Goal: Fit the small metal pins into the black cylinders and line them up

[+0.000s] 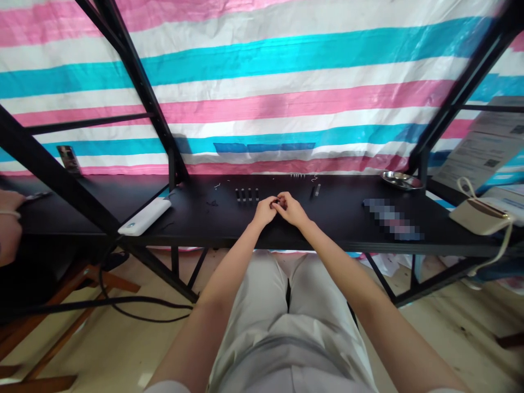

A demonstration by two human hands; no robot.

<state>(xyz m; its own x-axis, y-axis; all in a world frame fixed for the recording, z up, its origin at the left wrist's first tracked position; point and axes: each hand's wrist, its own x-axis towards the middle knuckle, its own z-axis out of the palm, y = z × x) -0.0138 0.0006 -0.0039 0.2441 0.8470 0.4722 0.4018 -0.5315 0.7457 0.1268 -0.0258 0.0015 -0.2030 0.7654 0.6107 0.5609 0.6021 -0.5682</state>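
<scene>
My left hand (265, 210) and my right hand (291, 207) meet just above the black table (213, 224), fingers curled together. Between the fingertips there seems to be something small and dark, too small to name. Left of my hands, several short dark cylinders (247, 195) with pale ends stand in a row. Beyond my right hand are a dark small cylinder (313, 191) and a pale one (318, 189), side by side. At the table's back edge lies a row of tiny white pieces (297, 175).
A white power strip (145, 216) lies at the left, its cable hanging down. On the right are a round metal dish (402, 180), a pixelated object (391, 219) and a beige bag (480, 214). Black frame posts flank the table. Another person's hand (9, 224) shows at far left.
</scene>
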